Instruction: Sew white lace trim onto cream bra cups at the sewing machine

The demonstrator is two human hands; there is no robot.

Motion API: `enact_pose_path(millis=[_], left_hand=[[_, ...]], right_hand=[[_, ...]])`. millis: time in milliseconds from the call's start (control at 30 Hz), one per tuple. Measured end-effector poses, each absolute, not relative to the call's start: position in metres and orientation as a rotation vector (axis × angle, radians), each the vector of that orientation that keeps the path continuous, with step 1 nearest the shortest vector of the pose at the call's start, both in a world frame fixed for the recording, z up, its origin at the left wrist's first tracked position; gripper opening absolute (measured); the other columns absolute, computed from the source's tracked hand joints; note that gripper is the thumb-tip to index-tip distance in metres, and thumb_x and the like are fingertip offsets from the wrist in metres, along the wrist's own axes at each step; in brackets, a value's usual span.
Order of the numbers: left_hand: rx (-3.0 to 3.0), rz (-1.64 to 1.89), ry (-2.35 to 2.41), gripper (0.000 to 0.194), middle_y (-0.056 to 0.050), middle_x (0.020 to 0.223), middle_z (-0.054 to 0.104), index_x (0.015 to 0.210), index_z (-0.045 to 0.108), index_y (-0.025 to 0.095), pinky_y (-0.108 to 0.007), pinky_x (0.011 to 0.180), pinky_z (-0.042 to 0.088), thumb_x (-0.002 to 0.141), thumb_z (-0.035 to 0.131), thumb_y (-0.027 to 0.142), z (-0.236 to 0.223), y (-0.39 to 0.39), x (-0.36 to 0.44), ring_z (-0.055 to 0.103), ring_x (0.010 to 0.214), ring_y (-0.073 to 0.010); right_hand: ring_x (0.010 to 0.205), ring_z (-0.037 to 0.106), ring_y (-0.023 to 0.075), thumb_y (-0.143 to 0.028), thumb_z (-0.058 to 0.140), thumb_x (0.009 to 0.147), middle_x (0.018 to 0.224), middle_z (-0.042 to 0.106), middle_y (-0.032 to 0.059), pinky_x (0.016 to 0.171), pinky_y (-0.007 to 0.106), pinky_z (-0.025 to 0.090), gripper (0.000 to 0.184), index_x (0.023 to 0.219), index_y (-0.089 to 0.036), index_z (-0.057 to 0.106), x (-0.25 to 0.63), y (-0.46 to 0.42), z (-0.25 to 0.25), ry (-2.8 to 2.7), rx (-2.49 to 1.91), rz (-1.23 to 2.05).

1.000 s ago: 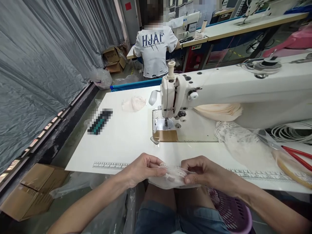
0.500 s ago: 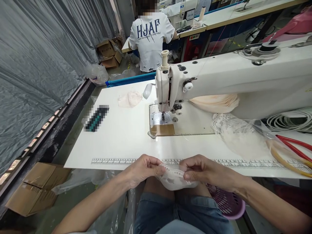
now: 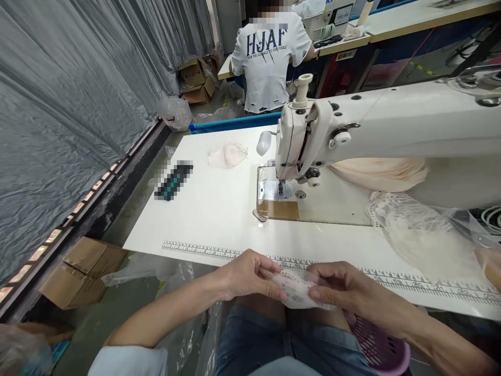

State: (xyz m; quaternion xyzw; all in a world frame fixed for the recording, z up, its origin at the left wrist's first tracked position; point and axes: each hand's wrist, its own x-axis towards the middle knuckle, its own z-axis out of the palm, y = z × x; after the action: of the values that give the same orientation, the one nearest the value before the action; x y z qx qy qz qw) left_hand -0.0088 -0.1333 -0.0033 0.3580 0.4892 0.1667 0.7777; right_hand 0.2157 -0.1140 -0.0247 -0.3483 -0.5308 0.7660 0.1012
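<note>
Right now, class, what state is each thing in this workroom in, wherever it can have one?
Left hand: pinching
Right hand: pinching
Lace piece: held between both hands
Sewing machine: no cloth under needle; power unclear
Cream cloths: piled
Far box: open
Curtain: hanging in folds
Purple basket: partly hidden, contents unclear

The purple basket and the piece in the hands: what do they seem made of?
The basket looks like plastic, glossy, with regular holes. The held piece seems matte lace or net, with sheer body and openwork edge; fibre unclear.
</note>
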Motion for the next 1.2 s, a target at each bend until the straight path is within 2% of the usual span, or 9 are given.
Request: enact_pose_path(millis=[267,433,600,733,1000,1200], left_hand=[[0.834,0.396,0.988,0.047,-0.004,0.078,0.069,0.087,0.072,0.01,-0.027,0.074,0.047,0.049,0.084,0.034,-0.009,-0.135,-0.003,0.062,0.072,-0.0164],[0.827,0.434,1.097,0.043,-0.002,0.067,0.066,0.075,0.072,0.009,-0.024,0.065,0.044,0.048,0.083,0.04,-0.008,-0.133,0.002,0.057,0.064,-0.0134],[0.775,0.407,1.12,0.04,-0.005,0.069,0.068,0.076,0.072,0.009,-0.023,0.063,0.043,0.053,0.082,0.04,-0.009,-0.13,-0.004,0.056,0.062,-0.012],[0.748,0.438,1.039,0.035,-0.004,0.069,0.067,0.076,0.07,0.009,-0.023,0.065,0.045,0.056,0.082,0.036,-0.012,-0.127,-0.009,0.058,0.063,-0.0118],[0.598,0.505,0.897,0.038,-0.001,0.062,0.065,0.067,0.063,0.009,-0.019,0.056,0.044,0.049,0.086,0.034,-0.02,-0.125,-0.007,0.058,0.056,-0.0091],[0.571,0.489,0.936,0.045,-0.002,0.062,0.066,0.076,0.069,0.008,-0.018,0.058,0.045,0.044,0.088,0.034,-0.022,-0.124,-0.004,0.059,0.057,-0.0085]], right_hand=[[0.064,0.041,0.0129,-0.048,0.069,0.072,0.066,0.048,-0.001,0.058,0.025,0.03,0.034,0.069,-0.016,0.059,0.211,-0.113,-0.023,-1.546,-1.038,2.278],[0.06,0.038,0.0108,-0.045,0.07,0.071,0.062,0.045,-0.0032,0.055,0.024,0.027,0.031,0.071,-0.015,0.061,0.208,-0.11,-0.022,-1.567,-1.027,2.284],[0.064,0.043,0.0118,-0.046,0.068,0.073,0.068,0.051,-0.0012,0.059,0.025,0.032,0.032,0.075,-0.014,0.063,0.214,-0.104,-0.017,-1.594,-0.903,2.329],[0.063,0.043,0.0114,-0.045,0.068,0.073,0.065,0.049,-0.0022,0.058,0.025,0.033,0.031,0.072,-0.015,0.061,0.219,-0.102,-0.018,-1.648,-0.871,2.316],[0.069,0.051,0.013,-0.038,0.071,0.071,0.074,0.058,0.0006,0.065,0.026,0.039,0.026,0.078,-0.014,0.065,0.231,-0.1,-0.023,-1.608,-0.805,2.384],[0.067,0.049,0.0122,-0.037,0.07,0.074,0.071,0.055,-0.0002,0.062,0.025,0.038,0.026,0.078,-0.013,0.064,0.232,-0.102,-0.024,-1.619,-0.759,2.374]])
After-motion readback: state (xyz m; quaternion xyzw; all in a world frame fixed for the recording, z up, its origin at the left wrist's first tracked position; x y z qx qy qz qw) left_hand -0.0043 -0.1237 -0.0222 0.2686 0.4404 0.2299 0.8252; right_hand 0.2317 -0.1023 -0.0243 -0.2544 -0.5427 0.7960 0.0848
